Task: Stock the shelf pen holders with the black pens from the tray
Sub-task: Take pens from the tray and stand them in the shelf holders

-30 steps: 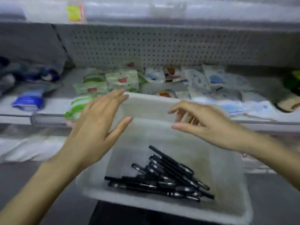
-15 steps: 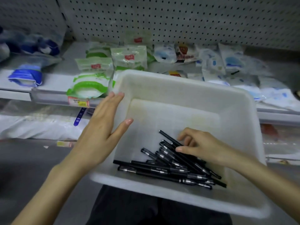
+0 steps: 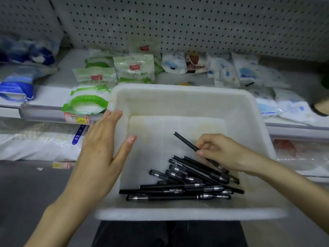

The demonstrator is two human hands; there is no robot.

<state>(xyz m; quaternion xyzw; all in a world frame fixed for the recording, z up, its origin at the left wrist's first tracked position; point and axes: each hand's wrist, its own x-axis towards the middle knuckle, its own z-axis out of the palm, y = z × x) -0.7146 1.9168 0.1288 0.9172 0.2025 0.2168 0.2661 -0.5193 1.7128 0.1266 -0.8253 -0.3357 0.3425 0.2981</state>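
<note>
We see the black pens [image 3: 181, 186] piled at the near end of the white tray [image 3: 178, 88]. Our right hand [image 3: 219, 152] pinches one pen [image 3: 185, 141] above the pile, fingers curled. Our left hand [image 3: 101, 148] lies straight-fingered against the tray's left wall, holding nothing. Behind the tray, a shelf [image 3: 53, 97] carries packets [image 3: 135, 68] under grey pegboard [image 3: 178, 24].

tray [image 3: 178, 97]: white matt plastic | pens [image 3: 178, 190]: black, silvery glossy bands | packets [image 3: 135, 68]: glossy film

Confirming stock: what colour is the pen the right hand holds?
Black; the pen in the right hand shows in head view.
</note>
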